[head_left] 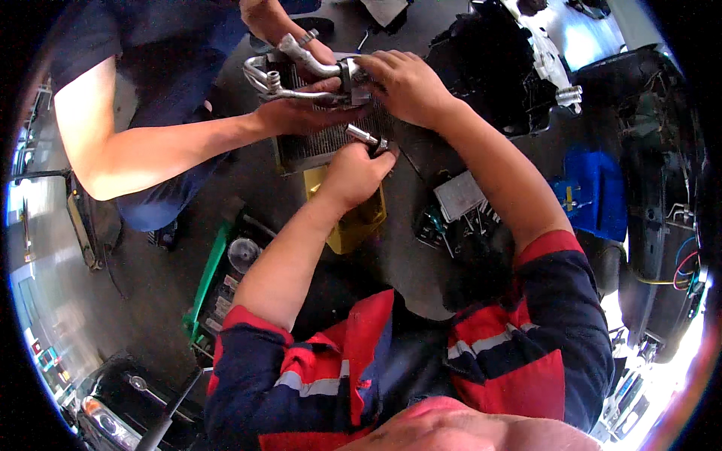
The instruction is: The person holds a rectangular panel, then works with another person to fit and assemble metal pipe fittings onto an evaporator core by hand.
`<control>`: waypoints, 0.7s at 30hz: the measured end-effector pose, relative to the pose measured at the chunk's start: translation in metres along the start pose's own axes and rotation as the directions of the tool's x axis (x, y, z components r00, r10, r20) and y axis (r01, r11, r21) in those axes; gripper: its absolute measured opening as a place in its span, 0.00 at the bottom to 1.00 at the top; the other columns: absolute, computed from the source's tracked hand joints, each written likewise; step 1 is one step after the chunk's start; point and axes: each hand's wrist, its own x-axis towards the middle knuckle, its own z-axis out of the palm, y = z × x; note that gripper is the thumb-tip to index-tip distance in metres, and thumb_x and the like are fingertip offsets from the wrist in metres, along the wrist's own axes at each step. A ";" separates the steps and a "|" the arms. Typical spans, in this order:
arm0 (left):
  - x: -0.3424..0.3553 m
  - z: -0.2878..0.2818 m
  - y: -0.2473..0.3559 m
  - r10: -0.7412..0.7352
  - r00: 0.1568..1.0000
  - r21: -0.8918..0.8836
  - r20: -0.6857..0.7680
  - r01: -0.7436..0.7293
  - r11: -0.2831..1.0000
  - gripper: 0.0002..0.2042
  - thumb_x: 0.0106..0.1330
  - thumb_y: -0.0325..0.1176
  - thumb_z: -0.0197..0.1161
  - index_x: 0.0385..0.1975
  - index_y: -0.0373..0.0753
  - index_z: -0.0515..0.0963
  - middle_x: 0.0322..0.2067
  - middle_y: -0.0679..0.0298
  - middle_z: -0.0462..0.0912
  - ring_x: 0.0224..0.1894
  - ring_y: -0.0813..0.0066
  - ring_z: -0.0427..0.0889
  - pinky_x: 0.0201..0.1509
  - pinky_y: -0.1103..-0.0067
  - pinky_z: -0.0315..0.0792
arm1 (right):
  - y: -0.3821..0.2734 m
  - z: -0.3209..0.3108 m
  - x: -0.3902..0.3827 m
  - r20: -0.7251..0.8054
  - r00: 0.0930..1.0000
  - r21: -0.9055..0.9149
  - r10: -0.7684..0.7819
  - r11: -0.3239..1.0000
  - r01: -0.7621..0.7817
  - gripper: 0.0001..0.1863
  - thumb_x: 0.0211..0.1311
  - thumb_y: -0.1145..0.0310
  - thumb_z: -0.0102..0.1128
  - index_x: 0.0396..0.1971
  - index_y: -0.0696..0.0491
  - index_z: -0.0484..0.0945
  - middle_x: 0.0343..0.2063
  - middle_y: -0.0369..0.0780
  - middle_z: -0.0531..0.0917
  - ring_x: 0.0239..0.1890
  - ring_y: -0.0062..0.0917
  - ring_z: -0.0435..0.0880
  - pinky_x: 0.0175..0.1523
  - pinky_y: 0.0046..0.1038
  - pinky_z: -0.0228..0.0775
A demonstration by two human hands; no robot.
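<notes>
My left hand is closed round a socket wrench, its chrome socket end pointing up and to the left. Beyond it, my right hand has its fingers curled over the right side of a metal block joined to bent silver pipes. A co-worker's hand supports the same block from below, and that person's other hand is behind the pipes. Under these hands lies a finned radiator-like core, partly hidden. My right fingertips are partly covered by the block.
A yellow translucent container lies below my left hand. Nearby are a grey case with small tools, a green-edged toolbox and a blue bin. Large black car parts rest at the far right. The co-worker crouches at left.
</notes>
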 end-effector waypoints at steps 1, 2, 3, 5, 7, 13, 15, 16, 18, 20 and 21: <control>0.002 0.000 0.001 -0.012 1.000 0.007 -0.009 0.012 1.000 0.15 0.59 0.42 0.62 0.27 0.33 0.78 0.26 0.52 0.82 0.31 0.56 0.81 0.39 0.67 0.71 | 0.002 0.003 0.000 -0.072 0.985 -0.055 -0.159 0.986 0.155 0.17 0.56 0.69 0.58 0.46 0.50 0.72 0.36 0.40 0.81 0.41 0.38 0.81 0.50 0.36 0.69; 0.002 -0.001 -0.003 -0.013 1.000 0.007 -0.014 0.013 1.000 0.15 0.59 0.42 0.62 0.27 0.33 0.78 0.26 0.52 0.82 0.31 0.56 0.81 0.39 0.67 0.71 | -0.001 0.003 0.000 -0.131 0.941 -0.114 -0.313 0.947 0.299 0.17 0.56 0.69 0.59 0.46 0.50 0.72 0.36 0.40 0.81 0.42 0.37 0.81 0.51 0.36 0.69; 0.004 -0.001 -0.011 -0.089 0.993 -0.123 0.074 0.097 0.988 0.14 0.59 0.40 0.62 0.27 0.33 0.78 0.25 0.54 0.81 0.29 0.61 0.79 0.38 0.69 0.71 | -0.005 0.005 0.002 -0.047 0.963 -0.136 -0.267 0.956 0.259 0.18 0.55 0.68 0.60 0.47 0.50 0.72 0.35 0.40 0.80 0.43 0.36 0.80 0.51 0.36 0.69; 0.005 0.001 -0.018 -0.148 0.975 -0.243 0.166 0.186 0.952 0.13 0.59 0.38 0.62 0.27 0.32 0.78 0.24 0.57 0.81 0.28 0.67 0.78 0.37 0.70 0.71 | -0.005 0.000 0.003 0.038 0.981 -0.120 -0.188 0.974 0.191 0.18 0.55 0.68 0.60 0.47 0.50 0.72 0.37 0.40 0.80 0.44 0.36 0.80 0.51 0.36 0.69; 0.005 0.005 -0.019 -0.095 0.980 -0.299 0.177 0.145 0.943 0.11 0.58 0.35 0.61 0.27 0.32 0.78 0.24 0.61 0.79 0.27 0.74 0.73 0.35 0.74 0.69 | 0.000 0.001 -0.001 -0.125 0.970 -0.062 -0.210 0.977 0.204 0.17 0.55 0.68 0.60 0.46 0.51 0.72 0.40 0.41 0.80 0.43 0.38 0.80 0.50 0.37 0.70; -0.005 -0.003 0.006 -0.128 0.984 -0.150 0.122 0.146 0.978 0.11 0.57 0.34 0.60 0.31 0.31 0.78 0.27 0.59 0.81 0.30 0.71 0.76 0.38 0.73 0.70 | -0.007 -0.001 0.007 0.208 0.978 -0.088 -0.006 0.996 0.025 0.19 0.53 0.68 0.61 0.47 0.52 0.73 0.42 0.44 0.80 0.44 0.38 0.80 0.49 0.36 0.71; -0.002 0.001 -0.004 -0.096 0.988 -0.169 0.125 0.117 0.979 0.11 0.57 0.34 0.60 0.31 0.31 0.78 0.27 0.59 0.81 0.30 0.71 0.76 0.38 0.72 0.70 | -0.008 0.000 0.005 -0.033 0.990 -0.047 -0.138 0.990 0.136 0.16 0.54 0.68 0.61 0.44 0.52 0.74 0.39 0.44 0.80 0.42 0.39 0.80 0.46 0.37 0.72; -0.001 0.002 -0.008 -0.069 0.989 -0.190 0.131 0.094 0.977 0.11 0.57 0.34 0.60 0.30 0.31 0.78 0.27 0.58 0.81 0.29 0.71 0.76 0.38 0.72 0.71 | -0.007 -0.001 0.004 -0.269 0.930 -0.032 -0.251 0.967 0.251 0.14 0.54 0.68 0.60 0.41 0.52 0.74 0.37 0.44 0.81 0.40 0.40 0.81 0.43 0.38 0.72; 0.001 0.002 -0.007 -0.064 0.990 -0.134 0.125 0.080 0.988 0.11 0.56 0.35 0.60 0.29 0.32 0.78 0.25 0.59 0.80 0.28 0.72 0.75 0.36 0.72 0.70 | -0.010 -0.005 0.003 -0.213 0.930 -0.040 -0.300 0.954 0.298 0.12 0.55 0.67 0.59 0.38 0.53 0.74 0.35 0.45 0.82 0.38 0.42 0.81 0.41 0.40 0.72; 0.001 0.005 -0.009 -0.127 0.977 -0.183 0.170 0.158 0.970 0.10 0.56 0.34 0.60 0.27 0.32 0.77 0.24 0.60 0.79 0.27 0.73 0.74 0.35 0.72 0.70 | -0.014 0.002 0.001 0.142 0.989 -0.048 0.046 0.998 -0.039 0.15 0.54 0.69 0.55 0.43 0.53 0.73 0.38 0.45 0.81 0.40 0.42 0.81 0.44 0.39 0.73; 0.000 0.006 -0.010 -0.080 0.985 -0.189 0.156 0.110 0.976 0.10 0.56 0.34 0.59 0.27 0.32 0.76 0.24 0.60 0.79 0.28 0.73 0.74 0.35 0.71 0.70 | -0.018 0.001 0.000 0.207 0.968 -0.027 0.139 0.990 -0.137 0.15 0.54 0.70 0.55 0.43 0.54 0.73 0.37 0.45 0.80 0.40 0.42 0.81 0.44 0.40 0.73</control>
